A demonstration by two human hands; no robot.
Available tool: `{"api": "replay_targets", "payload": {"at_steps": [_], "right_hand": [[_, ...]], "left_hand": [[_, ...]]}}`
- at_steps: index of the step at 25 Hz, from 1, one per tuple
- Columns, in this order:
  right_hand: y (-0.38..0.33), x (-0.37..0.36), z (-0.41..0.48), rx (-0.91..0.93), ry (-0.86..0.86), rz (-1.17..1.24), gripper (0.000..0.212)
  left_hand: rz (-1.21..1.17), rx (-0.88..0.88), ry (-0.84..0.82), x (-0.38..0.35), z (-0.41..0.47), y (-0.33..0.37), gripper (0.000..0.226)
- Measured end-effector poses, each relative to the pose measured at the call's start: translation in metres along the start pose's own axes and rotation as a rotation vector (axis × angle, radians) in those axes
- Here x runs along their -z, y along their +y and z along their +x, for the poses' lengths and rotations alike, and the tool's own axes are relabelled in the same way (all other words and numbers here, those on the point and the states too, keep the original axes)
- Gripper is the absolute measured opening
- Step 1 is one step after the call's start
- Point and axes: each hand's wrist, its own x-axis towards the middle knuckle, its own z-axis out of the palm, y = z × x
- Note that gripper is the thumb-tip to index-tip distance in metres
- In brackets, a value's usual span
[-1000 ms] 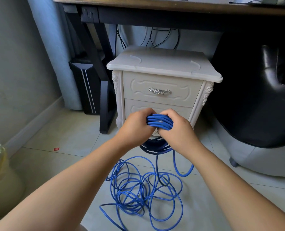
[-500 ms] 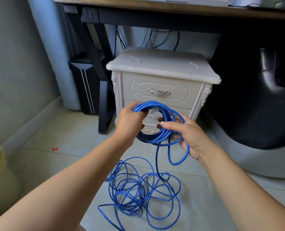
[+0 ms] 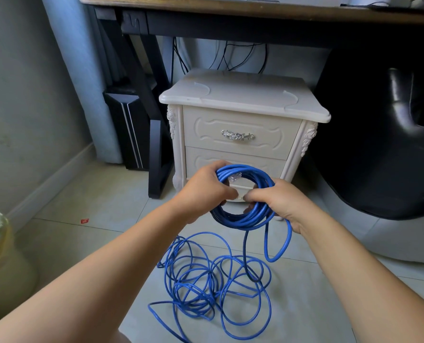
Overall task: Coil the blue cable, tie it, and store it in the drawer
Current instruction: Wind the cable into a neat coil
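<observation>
Blue cable (image 3: 240, 220) is only partly wound. A round coil of several turns hangs in the air just in front of the bedside cabinet (image 3: 240, 100), level with its lower drawer front, with the open ring facing the person. A clear plug (image 3: 233, 176) shows at the top of the ring.

The left hand (image 3: 206, 191) grips the coil's upper left side, fingers curled round the bundle. The right hand (image 3: 285, 204) grips the lower right side, fingers wrapped round the strands. The two hands nearly meet across the ring.

A slack loop (image 3: 278, 256) drops from the right hand's side, and a strand runs from the coil's bottom down to the loose heap (image 3: 193, 293) on the floor. That heap lies in front of the cabinet, below the hands and nearer the person than the coil. The unwound length therefore lies downward and toward the person, and the right hand is nearer its free run.

My judgement is that the next turn calls for the right hand to draw slack upward onto the ring while the left hand steadies it. The heap's crossing loops may snag.

The upper drawer (image 3: 238, 120) is closed, above and behind the coil.
</observation>
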Motion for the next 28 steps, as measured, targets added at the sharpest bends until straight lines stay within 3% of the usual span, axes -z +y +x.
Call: {"api": "replay_targets", "payload": {"at_steps": [3, 6, 10, 12, 18, 22, 25, 28], "right_hand": [[-0.001, -0.001, -0.001, -0.004, 0.068, -0.047, 0.007], [-0.001, -0.001, -0.001, 0.049, 0.072, -0.095, 0.014], [-0.001, 0.001, -0.001, 0.096, 0.008, -0.168, 0.026], [0.0, 0.001, 0.0, 0.122, -0.01, -0.236, 0.021], [0.003, -0.001, 0.001, 0.14, 0.046, -0.068, 0.01], [0.0, -0.004, 0.003, 0.08, 0.151, 0.106, 0.008], [0.002, -0.001, 0.011, -0.024, 0.309, 0.413, 0.013], [0.006, 0.003, 0.017, -0.112, 0.376, 0.612, 0.014]], "left_hand": [[-0.095, -0.039, -0.099, 0.0, -0.003, 0.001, 0.036], [-0.106, -0.038, -0.043, -0.001, -0.003, 0.001, 0.033], [-0.194, -0.013, -0.095, 0.004, 0.0, -0.003, 0.015], [-0.254, 0.027, -0.125, 0.006, 0.0, -0.004, 0.011], [-0.086, -0.001, -0.089, -0.001, 0.0, 0.0, 0.018], [-0.402, 0.129, -0.144, 0.002, 0.005, -0.008, 0.066], [-0.158, 0.172, -0.077, -0.004, -0.001, -0.014, 0.086], [0.176, -0.075, -0.102, -0.022, -0.016, -0.013, 0.058]]}}
